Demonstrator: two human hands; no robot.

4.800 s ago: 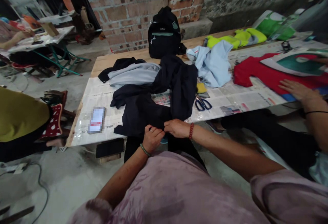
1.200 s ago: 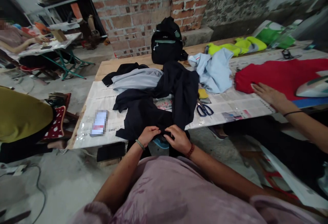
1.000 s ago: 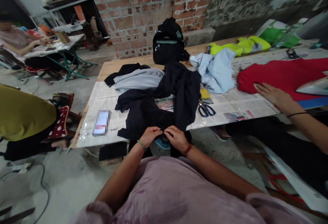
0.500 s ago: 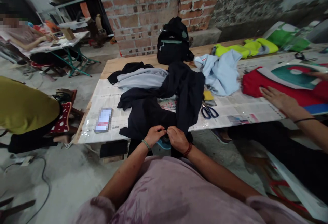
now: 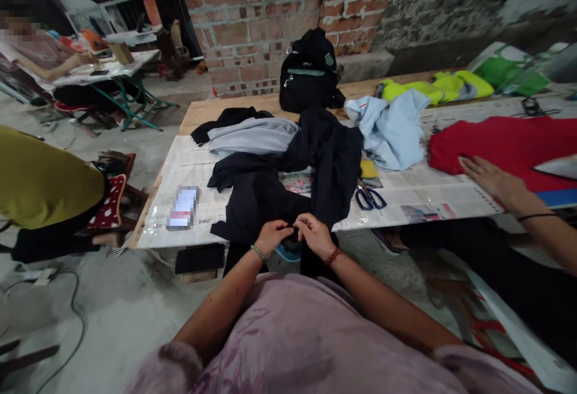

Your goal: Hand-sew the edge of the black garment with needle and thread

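Note:
A black garment (image 5: 265, 202) lies bunched at the table's front edge, its sleeve-like part curving up and to the right. My left hand (image 5: 273, 236) pinches the near edge of this garment between thumb and fingers. Beside it, almost touching, my right hand (image 5: 314, 235) has its thumb and forefinger pressed together; whatever is between them is too small to make out. Dark-handled scissors (image 5: 370, 196) rest on the newspaper to the right of the garment, just below a yellow piece (image 5: 368, 169).
Newspaper (image 5: 157, 202) covers the table, with a phone (image 5: 183, 208) at left. Behind are grey cloth (image 5: 256, 136), a black backpack (image 5: 309, 75) and light blue cloth (image 5: 392, 127). At right, a co-worker's hand (image 5: 493, 181) presses red cloth (image 5: 496, 142) near an iron (image 5: 559, 167).
My right hand has come slightly away from my left and turned its fingers up. The co-worker's iron has slid right and toward the near side across the red cloth.

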